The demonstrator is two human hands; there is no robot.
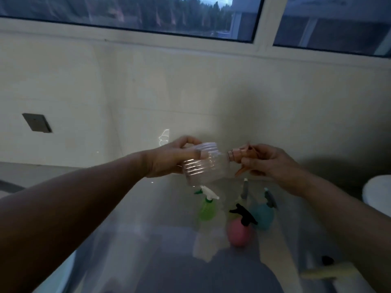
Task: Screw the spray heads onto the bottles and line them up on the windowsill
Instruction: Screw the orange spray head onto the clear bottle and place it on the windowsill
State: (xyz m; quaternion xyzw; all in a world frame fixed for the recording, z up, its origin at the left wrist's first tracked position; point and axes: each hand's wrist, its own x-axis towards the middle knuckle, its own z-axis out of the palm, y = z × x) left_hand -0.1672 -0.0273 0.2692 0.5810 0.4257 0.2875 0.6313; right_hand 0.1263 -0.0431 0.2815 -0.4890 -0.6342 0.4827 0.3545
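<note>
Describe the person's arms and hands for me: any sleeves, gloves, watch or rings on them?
Both forearms are bare right up to the frame edge: no sleeve shows. The left hand and right hand wear no gloves. No watch, bracelet or ring is visible, though the dim, soft picture could hide a thin ring.

A clear ribbed bottle (203, 166) is meeting an orange spray head (243, 158), while nearer are lying a green bottle (207, 208) with a white-and-green head, a pink bottle (238, 234) with a black head (244, 214), and a teal bottle (262, 214) to the right.
</note>
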